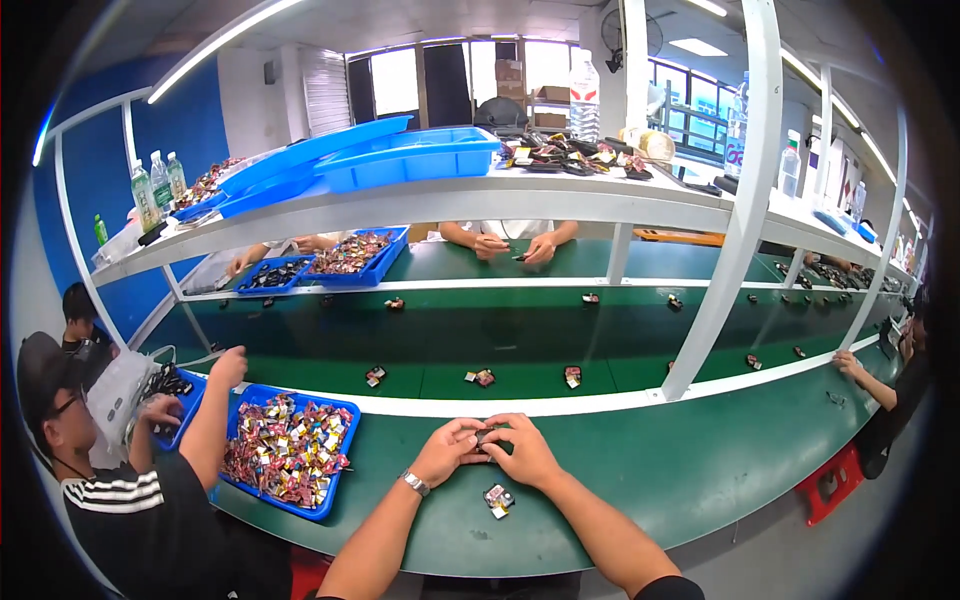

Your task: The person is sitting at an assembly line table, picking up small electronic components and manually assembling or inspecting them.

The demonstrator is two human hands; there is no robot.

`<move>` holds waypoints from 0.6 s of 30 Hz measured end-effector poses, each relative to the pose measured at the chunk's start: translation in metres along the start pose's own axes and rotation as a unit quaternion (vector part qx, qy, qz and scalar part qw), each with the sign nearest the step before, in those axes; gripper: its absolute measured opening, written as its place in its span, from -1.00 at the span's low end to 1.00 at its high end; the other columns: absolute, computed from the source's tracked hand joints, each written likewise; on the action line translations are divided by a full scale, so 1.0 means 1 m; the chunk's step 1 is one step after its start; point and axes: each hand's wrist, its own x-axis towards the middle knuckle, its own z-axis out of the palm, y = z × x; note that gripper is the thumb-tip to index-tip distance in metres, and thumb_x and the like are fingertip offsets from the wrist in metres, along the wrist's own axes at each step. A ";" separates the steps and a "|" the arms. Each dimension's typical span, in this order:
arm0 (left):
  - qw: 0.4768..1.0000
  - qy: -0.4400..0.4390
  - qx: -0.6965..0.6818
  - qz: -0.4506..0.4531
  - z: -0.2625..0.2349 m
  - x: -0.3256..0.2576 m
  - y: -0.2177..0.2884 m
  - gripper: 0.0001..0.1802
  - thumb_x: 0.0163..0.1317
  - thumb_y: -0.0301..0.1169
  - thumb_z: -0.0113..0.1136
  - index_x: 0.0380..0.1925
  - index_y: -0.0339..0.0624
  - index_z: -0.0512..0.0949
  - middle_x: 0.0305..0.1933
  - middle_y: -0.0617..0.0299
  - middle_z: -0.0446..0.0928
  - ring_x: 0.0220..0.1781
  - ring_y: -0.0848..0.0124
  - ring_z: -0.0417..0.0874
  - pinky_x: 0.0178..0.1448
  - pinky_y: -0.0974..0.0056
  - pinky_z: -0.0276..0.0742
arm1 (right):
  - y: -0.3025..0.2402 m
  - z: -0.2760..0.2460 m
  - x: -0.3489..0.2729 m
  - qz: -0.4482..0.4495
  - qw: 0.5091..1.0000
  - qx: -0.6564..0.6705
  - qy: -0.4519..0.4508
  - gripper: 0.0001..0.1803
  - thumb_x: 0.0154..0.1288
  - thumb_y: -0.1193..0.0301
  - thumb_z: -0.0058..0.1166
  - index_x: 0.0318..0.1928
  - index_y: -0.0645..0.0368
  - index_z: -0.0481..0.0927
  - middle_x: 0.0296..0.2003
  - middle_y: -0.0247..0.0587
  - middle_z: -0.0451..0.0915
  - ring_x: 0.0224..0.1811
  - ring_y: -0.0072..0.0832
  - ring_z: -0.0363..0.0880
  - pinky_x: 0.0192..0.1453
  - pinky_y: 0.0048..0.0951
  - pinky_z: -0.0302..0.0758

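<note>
My left hand and my right hand meet over the green worktop, their fingers closed together on a small dark piece. Mostly covered by the fingers, the piece cannot be made out in detail. Nearer to me, between my forearms, a small circuit board assembly with white and yellow patches lies on the worktop. To the left of my hands stands a blue tray, heaped with similar small red, white and yellow assemblies.
Beyond a white rail, a green conveyor belt carries scattered assemblies. White posts hold a shelf with blue trays and bottles. A co-worker reaches over from the left; another person's hands work opposite. A red stool stands at right.
</note>
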 end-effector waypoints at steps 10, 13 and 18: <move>1.000 0.007 0.022 0.007 0.000 -0.001 0.001 -0.71 0.45 -0.48 -0.06 0.12 -0.27 0.37 0.12 0.06 0.50 0.14 0.29 0.58 0.22 0.16 0.61 | -0.002 0.008 0.000 0.005 1.000 -0.003 0.019 -0.88 0.13 0.46 0.24 -0.27 0.12 0.68 -0.02 -0.25 0.57 0.11 -0.23 0.47 0.20 -0.25 0.43; 1.000 0.013 0.026 0.001 0.002 -0.001 0.002 -0.72 0.45 -0.47 -0.05 0.12 -0.29 0.38 0.12 0.06 0.49 0.14 0.29 0.58 0.22 0.16 0.60 | 0.000 0.006 -0.001 -0.006 1.000 -0.004 0.026 -0.87 0.13 0.47 0.24 -0.27 0.12 0.68 -0.02 -0.24 0.57 0.12 -0.23 0.47 0.21 -0.24 0.42; 1.000 0.008 0.005 0.020 0.003 -0.002 0.000 -0.72 0.41 -0.46 0.04 0.08 -0.26 0.39 0.12 0.07 0.49 0.13 0.29 0.58 0.22 0.13 0.60 | -0.002 0.009 0.000 -0.001 0.999 0.005 0.044 -0.88 0.12 0.48 0.24 -0.28 0.12 0.69 0.00 -0.22 0.57 0.12 -0.21 0.47 0.22 -0.24 0.42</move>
